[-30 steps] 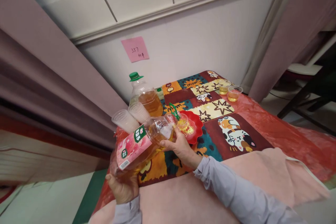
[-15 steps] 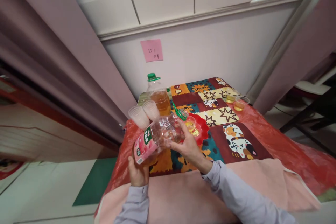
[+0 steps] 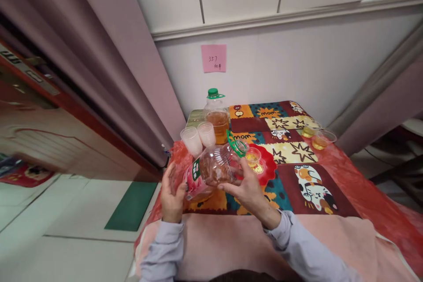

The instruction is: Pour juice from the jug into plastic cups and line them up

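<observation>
Above a patterned mat, the right hand was wrapped around a tilted clear bottle near its neck; the left hand was cupped loosely open by its base. Its mouth was held beside a cup on a red dish. Beyond, stacked cups and a green-capped bottle were placed.

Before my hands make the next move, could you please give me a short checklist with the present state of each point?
1. Right hand grips the tilted clear plastic bottle with a pink label: ok.
2. Left hand supports the bottle's lower end: cannot tell; it is beside it, contact unclear.
3. Bottle's mouth has no cap: ok.
4. Clear plastic cup of yellow liquid stands upright on the red scalloped plate: ok.
5. Bottle is apart from the two stacks of translucent plastic cups: cannot tell; they meet in this view.
</observation>
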Available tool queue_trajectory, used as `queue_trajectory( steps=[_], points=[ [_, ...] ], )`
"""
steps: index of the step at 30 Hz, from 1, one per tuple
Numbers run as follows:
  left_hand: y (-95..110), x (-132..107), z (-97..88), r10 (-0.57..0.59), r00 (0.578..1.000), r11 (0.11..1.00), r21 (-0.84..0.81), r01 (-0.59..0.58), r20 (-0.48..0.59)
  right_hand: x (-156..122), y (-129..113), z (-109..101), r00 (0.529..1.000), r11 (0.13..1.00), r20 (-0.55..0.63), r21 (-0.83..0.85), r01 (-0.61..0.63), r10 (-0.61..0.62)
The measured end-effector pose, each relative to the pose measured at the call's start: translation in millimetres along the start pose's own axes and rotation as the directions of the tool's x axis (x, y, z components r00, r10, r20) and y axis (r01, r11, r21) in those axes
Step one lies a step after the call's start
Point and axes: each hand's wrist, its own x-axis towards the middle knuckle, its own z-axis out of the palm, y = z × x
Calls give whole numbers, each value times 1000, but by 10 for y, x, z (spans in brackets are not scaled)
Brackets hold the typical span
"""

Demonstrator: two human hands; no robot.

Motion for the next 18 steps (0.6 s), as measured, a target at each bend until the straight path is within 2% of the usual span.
queue_trajectory(
  steps=[1,3,6,8,11,14,16,18],
  points=[
    [95,67,-7,29,997,999,29,-31,74,-2,-4,22,1000,1000,2,-26,7,-7],
    [249,175,24,124,953,970,170,-176,277,-2,-16,67,1000,995,1,-94,31,-31],
    [344,246,129,124,881,926,266,-269,457,3,-41,109,998,984,15,-165,68,-67],
    [335,247,180,115,870,919,280,-276,479,10,-53,85,994,983,73,-160,92,-82],
    [285,235,179,113,886,935,253,-248,450,53,-61,-94,984,987,160,-126,104,-83],
    [247,234,119,109,891,936,257,-242,440,179,-74,-465,988,962,70,-230,149,-136],
    [235,232,79,120,895,929,269,-254,429,315,-90,-768,974,872,-40,-455,180,-222],
    [229,224,55,134,896,928,262,-263,424,466,-95,-1043,949,677,-98,-722,140,-300]
  ],
)
